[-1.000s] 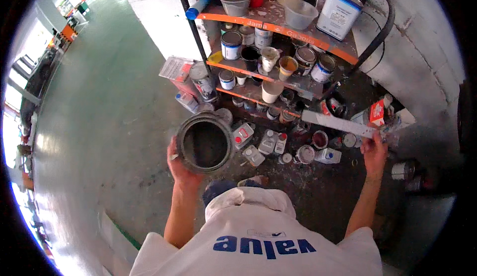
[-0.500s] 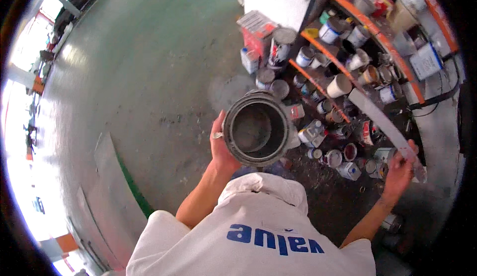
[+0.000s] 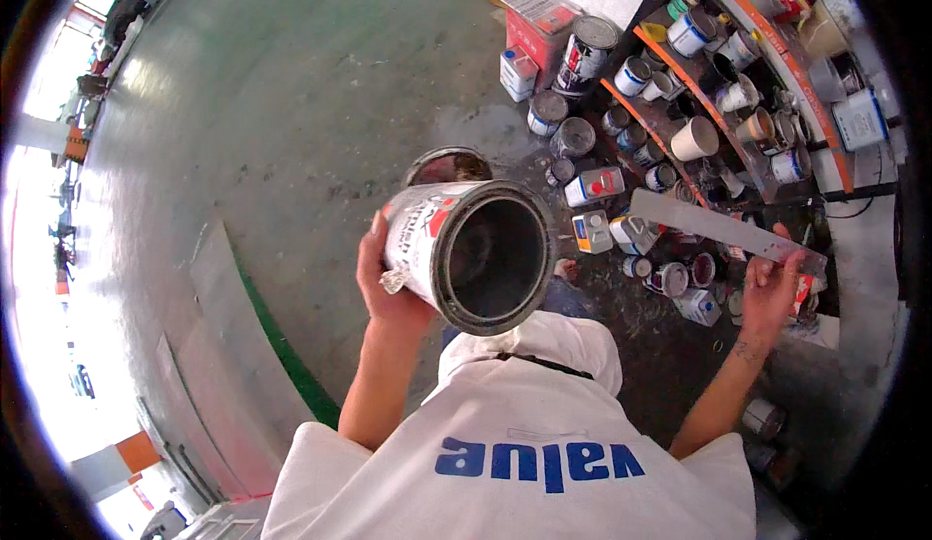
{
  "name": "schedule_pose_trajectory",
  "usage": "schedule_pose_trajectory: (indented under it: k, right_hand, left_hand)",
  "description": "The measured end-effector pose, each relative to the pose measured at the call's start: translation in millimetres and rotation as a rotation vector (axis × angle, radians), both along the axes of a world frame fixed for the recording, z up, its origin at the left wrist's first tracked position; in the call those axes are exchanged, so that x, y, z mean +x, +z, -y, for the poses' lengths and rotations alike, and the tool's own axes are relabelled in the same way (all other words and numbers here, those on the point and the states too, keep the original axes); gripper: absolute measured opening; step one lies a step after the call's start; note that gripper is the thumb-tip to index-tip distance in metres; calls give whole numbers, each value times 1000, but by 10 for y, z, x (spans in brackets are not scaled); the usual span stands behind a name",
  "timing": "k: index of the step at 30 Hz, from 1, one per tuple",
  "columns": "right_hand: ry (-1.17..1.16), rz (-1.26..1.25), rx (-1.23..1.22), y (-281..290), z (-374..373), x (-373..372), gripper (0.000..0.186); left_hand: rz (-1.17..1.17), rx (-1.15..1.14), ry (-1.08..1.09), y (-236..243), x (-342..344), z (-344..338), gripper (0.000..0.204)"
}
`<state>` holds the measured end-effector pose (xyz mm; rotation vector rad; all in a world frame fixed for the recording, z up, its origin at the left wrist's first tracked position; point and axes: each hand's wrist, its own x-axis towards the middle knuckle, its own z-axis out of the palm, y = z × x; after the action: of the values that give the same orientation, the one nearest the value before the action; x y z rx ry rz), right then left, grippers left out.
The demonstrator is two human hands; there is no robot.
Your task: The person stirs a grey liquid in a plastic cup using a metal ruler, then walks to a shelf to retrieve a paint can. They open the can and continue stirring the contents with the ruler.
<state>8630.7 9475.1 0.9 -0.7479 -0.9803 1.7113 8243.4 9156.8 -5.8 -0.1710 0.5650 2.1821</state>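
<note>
Two grips at once: cradles the tilted metal can (image 3: 476,258) with the left hand (image 3: 393,305), curved round its wall; pinches the flat strip (image 3: 718,226) with the right hand (image 3: 773,295), well to the can's right. Expect a stiff, probably light can, slick-rimmed, best held round the wall, and a thin, bendable strip. Cannot make out contents, nor tell lid from container at the round shape (image 3: 451,165) beyond the can.

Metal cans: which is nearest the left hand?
The large white-labelled can, its dark mouth open: the left hand grips it, whereas the shelf cans stand apart.
</note>
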Motion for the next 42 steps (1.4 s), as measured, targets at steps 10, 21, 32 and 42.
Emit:
schedule_pose_trajectory:
  k: [10, 21, 32, 42]
  right_hand:
    - [95, -186, -66, 7, 4, -64, 55]
    - [176, 665, 226, -280, 209, 204, 34]
    - [16, 863, 342, -546, 76, 515, 39]
    - [269, 931, 171, -962, -3, -165, 46]
  left_hand:
    - [-165, -73, 122, 149, 21, 181, 51]
    - [5, 130, -110, 20, 397, -394, 52]
    - [518, -236, -185, -147, 796, -480, 51]
    - [618, -406, 84, -389, 850, -115, 54]
